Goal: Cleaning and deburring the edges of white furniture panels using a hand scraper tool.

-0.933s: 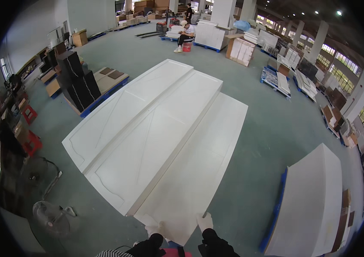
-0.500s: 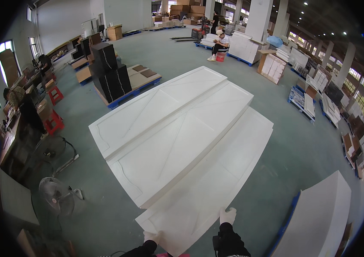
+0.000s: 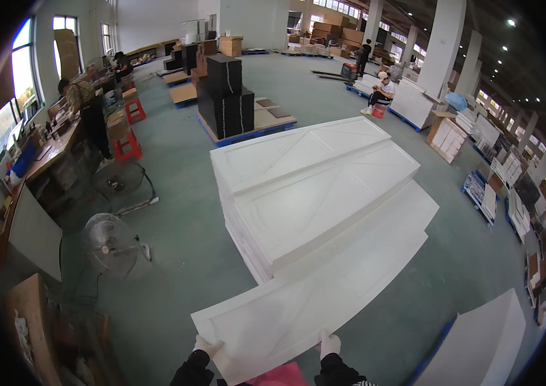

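A long white panel [image 3: 350, 273] with a raised border slants across the view, its near end in both my hands. My left hand [image 3: 207, 347], in a white glove, is closed on the panel's short near edge, thumb on top. Farther right, my right hand [image 3: 329, 343], also gloved, is closed on its long right edge. The panel's far part lies along the right side of a stack of white panels [image 3: 331, 186]; what bears it underneath is hidden. Its near end juts out past the stack toward me. A pink-red item [image 3: 282, 375] shows below the panel, close to my body.
Left of the stack stand floor fans [image 3: 111, 244] and a workbench [image 3: 51, 151] with people at it. Black boxes [image 3: 225, 106] on a blue pallet are beyond the stack. At lower right is a large white board stack [image 3: 479, 341]. A seated person [image 3: 382, 93] is farther off.
My view has turned left, so the room has shifted right. The held panel's near end has swung left and stands out farther from the stack. Both hands keep their grip.
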`<action>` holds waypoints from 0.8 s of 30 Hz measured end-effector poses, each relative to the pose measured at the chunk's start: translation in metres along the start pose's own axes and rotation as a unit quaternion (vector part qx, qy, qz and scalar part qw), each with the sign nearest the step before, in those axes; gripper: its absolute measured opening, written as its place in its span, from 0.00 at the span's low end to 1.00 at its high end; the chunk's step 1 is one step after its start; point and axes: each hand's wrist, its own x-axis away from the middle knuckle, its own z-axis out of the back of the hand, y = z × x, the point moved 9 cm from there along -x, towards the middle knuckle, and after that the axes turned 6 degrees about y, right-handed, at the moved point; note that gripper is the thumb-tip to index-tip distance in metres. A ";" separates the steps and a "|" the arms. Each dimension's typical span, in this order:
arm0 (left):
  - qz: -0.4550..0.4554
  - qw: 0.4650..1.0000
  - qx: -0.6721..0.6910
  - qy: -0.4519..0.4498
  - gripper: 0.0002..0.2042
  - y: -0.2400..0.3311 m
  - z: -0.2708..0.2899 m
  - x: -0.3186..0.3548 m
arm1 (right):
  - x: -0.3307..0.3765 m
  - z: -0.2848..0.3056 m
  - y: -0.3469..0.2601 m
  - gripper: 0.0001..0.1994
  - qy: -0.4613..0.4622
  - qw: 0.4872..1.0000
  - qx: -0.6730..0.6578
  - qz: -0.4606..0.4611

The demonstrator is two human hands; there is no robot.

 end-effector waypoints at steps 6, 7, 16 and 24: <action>0.012 0.998 0.002 0.068 0.42 -0.150 0.137 0.053 | 0.067 -0.032 0.080 0.25 -0.072 0.944 -0.291 -0.137; 0.004 0.996 -0.015 0.085 0.41 -0.152 0.164 0.074 | 0.061 -0.034 0.090 0.25 -0.093 0.929 -0.339 -0.116; 0.073 0.834 0.164 0.522 0.24 -0.283 0.339 0.235 | 0.179 -0.057 0.111 0.39 -0.246 0.904 -0.339 -0.085; -0.144 0.655 0.005 0.742 0.06 -0.264 0.477 0.254 | 0.314 -0.181 0.066 0.46 -0.578 0.750 -0.236 -0.218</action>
